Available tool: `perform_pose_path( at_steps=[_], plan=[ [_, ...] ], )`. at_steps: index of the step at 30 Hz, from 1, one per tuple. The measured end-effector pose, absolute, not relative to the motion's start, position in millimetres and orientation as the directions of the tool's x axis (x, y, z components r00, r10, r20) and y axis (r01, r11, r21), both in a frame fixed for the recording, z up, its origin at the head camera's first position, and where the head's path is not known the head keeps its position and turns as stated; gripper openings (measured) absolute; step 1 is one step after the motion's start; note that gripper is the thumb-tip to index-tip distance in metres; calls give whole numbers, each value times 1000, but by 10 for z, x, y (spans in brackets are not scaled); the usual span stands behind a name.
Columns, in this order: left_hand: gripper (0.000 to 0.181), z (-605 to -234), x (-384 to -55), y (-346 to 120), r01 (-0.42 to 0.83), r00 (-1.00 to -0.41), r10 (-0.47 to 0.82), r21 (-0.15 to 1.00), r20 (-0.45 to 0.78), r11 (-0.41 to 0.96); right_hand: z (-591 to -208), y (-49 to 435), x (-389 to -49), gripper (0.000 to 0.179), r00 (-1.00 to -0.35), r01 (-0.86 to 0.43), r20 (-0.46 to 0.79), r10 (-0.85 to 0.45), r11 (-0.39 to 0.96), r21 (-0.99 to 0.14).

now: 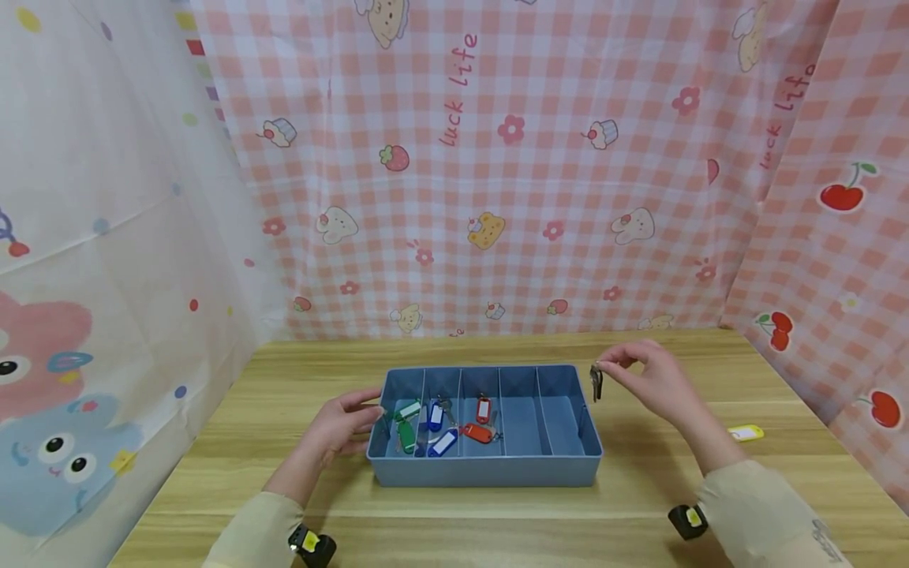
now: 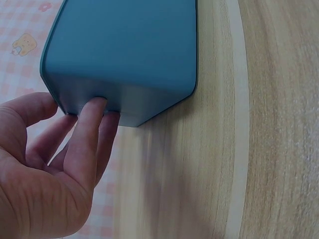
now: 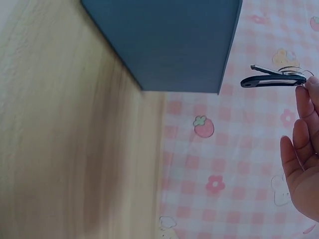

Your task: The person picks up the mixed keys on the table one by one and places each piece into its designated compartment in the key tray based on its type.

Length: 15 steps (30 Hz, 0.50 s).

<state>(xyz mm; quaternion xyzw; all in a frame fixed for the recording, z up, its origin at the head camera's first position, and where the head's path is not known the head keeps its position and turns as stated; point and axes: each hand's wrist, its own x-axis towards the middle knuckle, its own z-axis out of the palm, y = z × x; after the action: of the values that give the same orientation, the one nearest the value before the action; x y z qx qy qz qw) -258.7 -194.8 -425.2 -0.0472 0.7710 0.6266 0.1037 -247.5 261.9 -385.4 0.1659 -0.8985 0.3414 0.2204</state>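
A blue-grey divided tray (image 1: 483,472) sits on the table. At its left end, my left hand (image 1: 346,424) has its fingertips against the outer wall, as the fingers (image 2: 84,142) in the left wrist view show. Just off the right end, in the air, my right hand (image 1: 649,377) pinches the ring of a key with a black tag (image 3: 274,80), which hangs down from the fingertips. Inside the tray, from the left, lie green key tags (image 1: 406,435), blue key tags (image 1: 443,443) and red key tags (image 1: 477,432), with keys on them. The two right compartments hold nothing.
A yellow key tag (image 1: 746,432) lies on the wooden table (image 1: 497,528) to the right, beyond my right forearm. Pink checked cloth (image 1: 540,181) hangs behind the table and on the right, and a white patterned cloth (image 1: 135,237) hangs on the left.
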Motion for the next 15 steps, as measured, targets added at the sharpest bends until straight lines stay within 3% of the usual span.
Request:
perform_pose_path(
  at_steps=[15],
  plan=[
    [47, -4261, -2600, -1957, -208, -974, 43, 956, -222, 208, -3727, 2333, -2552, 7, -846, -491, 484, -225, 683, -541]
  ],
)
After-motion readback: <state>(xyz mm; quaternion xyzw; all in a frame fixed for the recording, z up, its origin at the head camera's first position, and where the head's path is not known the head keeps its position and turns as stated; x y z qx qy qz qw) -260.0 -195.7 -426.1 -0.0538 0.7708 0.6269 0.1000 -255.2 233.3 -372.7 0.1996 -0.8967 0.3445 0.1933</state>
